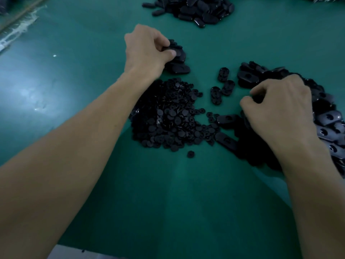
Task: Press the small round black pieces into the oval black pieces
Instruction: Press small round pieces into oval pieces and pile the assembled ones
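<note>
A green mat covers the surface (74, 75), dimly lit, with a glare patch off to the left. In the middle sits the heap of small round pieces (168, 116), and everything else is best placed from it.

Just beyond the heap lies a small pile of oval pieces (180, 62). The left hand (147, 47) is on top of that pile, and its grip is pinched, thumb against fingertips, on one oval piece (167, 47). The forearm runs over the heap's left edge, wrist bent down towards the pile.

To the right of the heap is the big pile of oval pieces (324, 118). The right hand (280, 107) rests at its near edge, knuckles up and fingers curled under. Whether that grip is pinching anything I cannot tell, as the fingers hide it.

Between the heap and the big pile lie three loose oval pieces (223, 85), their long axes pointing roughly away from the person. A lone round piece (190, 154) lies on the heap's near side.

I would judge the next move turns on fetching a round piece. The heap lies towards the person from the left grip and just left of the right hand. The right hand looks closer to the scattered fringe.

A further pile of oval pieces (196, 10) sits well beyond the heap.
</note>
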{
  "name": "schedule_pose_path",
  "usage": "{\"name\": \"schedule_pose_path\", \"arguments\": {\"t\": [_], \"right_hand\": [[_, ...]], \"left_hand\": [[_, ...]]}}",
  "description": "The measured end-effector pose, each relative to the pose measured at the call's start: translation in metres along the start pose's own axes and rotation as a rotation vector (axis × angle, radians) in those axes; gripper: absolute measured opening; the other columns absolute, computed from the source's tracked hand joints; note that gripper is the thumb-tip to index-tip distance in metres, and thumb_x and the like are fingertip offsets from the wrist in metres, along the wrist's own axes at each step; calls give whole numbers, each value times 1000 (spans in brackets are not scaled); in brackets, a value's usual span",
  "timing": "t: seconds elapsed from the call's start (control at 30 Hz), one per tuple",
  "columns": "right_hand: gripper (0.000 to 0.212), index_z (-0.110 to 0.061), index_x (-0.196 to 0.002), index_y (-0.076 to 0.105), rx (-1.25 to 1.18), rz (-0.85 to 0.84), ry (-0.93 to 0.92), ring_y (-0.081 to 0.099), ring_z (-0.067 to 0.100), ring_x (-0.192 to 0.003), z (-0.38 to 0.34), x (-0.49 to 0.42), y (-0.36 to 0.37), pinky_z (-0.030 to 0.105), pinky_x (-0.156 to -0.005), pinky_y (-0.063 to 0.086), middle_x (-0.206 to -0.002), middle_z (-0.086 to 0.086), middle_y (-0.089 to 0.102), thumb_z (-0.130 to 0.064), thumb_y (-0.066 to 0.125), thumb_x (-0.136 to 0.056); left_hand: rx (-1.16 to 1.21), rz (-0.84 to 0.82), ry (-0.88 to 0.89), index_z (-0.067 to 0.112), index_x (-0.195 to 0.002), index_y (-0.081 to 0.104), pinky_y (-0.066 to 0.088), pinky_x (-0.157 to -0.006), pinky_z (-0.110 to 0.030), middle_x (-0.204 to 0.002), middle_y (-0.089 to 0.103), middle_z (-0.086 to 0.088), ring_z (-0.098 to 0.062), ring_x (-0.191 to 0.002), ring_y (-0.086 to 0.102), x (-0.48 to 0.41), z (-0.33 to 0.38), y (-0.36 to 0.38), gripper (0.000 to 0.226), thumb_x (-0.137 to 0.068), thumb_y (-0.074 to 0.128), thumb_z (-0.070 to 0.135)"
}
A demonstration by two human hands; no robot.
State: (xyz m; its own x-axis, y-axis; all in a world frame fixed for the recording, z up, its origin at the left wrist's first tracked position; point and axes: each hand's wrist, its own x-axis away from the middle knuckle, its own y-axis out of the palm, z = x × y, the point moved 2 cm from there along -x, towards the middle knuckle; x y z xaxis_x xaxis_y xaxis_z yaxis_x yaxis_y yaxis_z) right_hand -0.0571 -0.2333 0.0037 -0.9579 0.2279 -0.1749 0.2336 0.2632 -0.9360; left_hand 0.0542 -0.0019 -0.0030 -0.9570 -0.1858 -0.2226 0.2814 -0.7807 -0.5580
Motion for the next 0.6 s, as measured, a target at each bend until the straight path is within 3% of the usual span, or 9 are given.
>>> {"name": "schedule_pose_path", "arguments": {"t": [0.1, 0.2, 0.33, 0.4, 0.47, 0.6], "right_hand": [[25, -9, -105, 74, 1, -7, -10, 53, 38, -114, -3, 2, -3, 49, -102, 43, -113, 21, 63, -23, 61, -90], [21, -7, -103, 76, -23, 7, -34, 59, 35, -108, -5, 3, -4, 46, -101, 45, -105, 16, 71, -14, 63, -88], [23, -11, -105, 78, -88, 39, 9, 62, 30, -94, -5, 4, -5, 32, -78, 49, -103, 12, 73, -10, 60, -90], [26, -15, -109, 77, -76, 72, 3, 63, 37, -101, -4, 4, -4, 43, -86, 53, -107, 13, 73, -12, 58, -92], [27, -19, -112, 76, -50, 117, -26, 59, 42, -107, -4, 3, -4, 53, -95, 50, -111, 14, 71, -18, 55, -95], [25, -23, -118, 73, -115, 232, -117, 55, 35, -113, -3, -2, -6, 37, -99, 40, -112, 10, 69, -27, 55, -101]], "left_hand": [[-76, -3, 22, 16, -104, 78, 57, -85, -22, -84, 65, 7, -11, -84, 66, 0, -1, 0, 23, -86, 82, 30], [-106, -19, 33, 18, -100, 79, 55, -87, -23, -90, 69, 4, -13, -88, 68, 3, 1, 1, 17, -91, 77, 32], [-128, 5, 90, 17, -108, 76, 54, -94, -27, -101, 70, 4, -12, -97, 66, 13, 7, 1, 22, -93, 72, 33], [-117, 18, 134, 21, -106, 75, 52, -90, -19, -99, 69, 11, -2, -91, 64, 19, 14, -1, 16, -93, 71, 30], [-71, -15, 164, 24, -96, 74, 48, -75, -6, -86, 66, 19, 8, -77, 61, 26, 21, -1, 5, -93, 70, 23], [12, -127, 224, 25, -92, 74, 45, -67, -5, -77, 65, 20, 14, -67, 60, 41, 34, -1, 4, -92, 72, 21]]}}
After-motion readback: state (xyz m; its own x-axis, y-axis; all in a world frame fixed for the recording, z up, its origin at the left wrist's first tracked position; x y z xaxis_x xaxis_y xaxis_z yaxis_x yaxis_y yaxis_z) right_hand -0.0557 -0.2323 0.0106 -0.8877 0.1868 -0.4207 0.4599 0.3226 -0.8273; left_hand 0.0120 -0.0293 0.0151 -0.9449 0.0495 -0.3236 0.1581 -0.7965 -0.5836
